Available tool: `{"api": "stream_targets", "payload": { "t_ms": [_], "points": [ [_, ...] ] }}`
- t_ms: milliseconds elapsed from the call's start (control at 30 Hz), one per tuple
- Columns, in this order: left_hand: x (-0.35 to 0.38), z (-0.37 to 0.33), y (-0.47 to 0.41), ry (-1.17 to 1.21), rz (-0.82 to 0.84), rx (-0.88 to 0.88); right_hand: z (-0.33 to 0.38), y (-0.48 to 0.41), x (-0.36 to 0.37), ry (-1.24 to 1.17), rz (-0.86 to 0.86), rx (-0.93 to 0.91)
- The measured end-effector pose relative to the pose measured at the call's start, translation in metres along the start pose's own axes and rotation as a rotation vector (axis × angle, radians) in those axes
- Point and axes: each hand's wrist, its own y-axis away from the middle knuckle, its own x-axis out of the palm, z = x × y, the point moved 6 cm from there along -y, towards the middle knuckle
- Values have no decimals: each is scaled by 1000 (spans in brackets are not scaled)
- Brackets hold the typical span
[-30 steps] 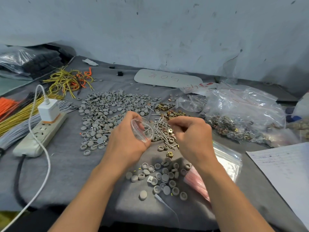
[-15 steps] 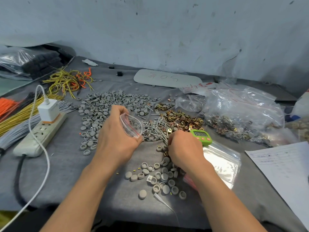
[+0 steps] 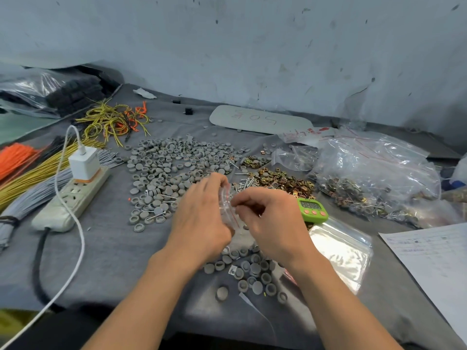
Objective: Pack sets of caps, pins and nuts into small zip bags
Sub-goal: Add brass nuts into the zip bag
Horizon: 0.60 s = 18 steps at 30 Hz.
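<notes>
The left hand is gripping the little zip bag, caps lying at its 6 o'clock, and the right hand at 3 o'clock is curling fingers at its top, holding I cannot tell what.

On the worktop, the caps lay left of the nuts, with the power strip further left. The timer sat just before the nuts, a big bag to their right, and paper before that bag.

Head-worn view, looking forward and down, close above table
</notes>
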Motion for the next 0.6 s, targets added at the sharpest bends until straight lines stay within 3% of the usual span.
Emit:
{"api": "stream_targets", "payload": {
  "t_ms": [133,233,367,467,600],
  "points": [
    [3,-5,1,28,0,20,9,1,10,-23,60,-90],
    [2,-4,-1,80,9,-19,6,-3,9,-63,78,-50],
    [-6,3,-1,273,-8,-129,-22,-11,-24,-145,-182,180],
    [-13,11,-1,518,-18,-267,-44,-13,-42,106,-196,333],
    [-20,20,-4,891,-77,-402,-60,-12,-30,465,66,430]
  ]
}}
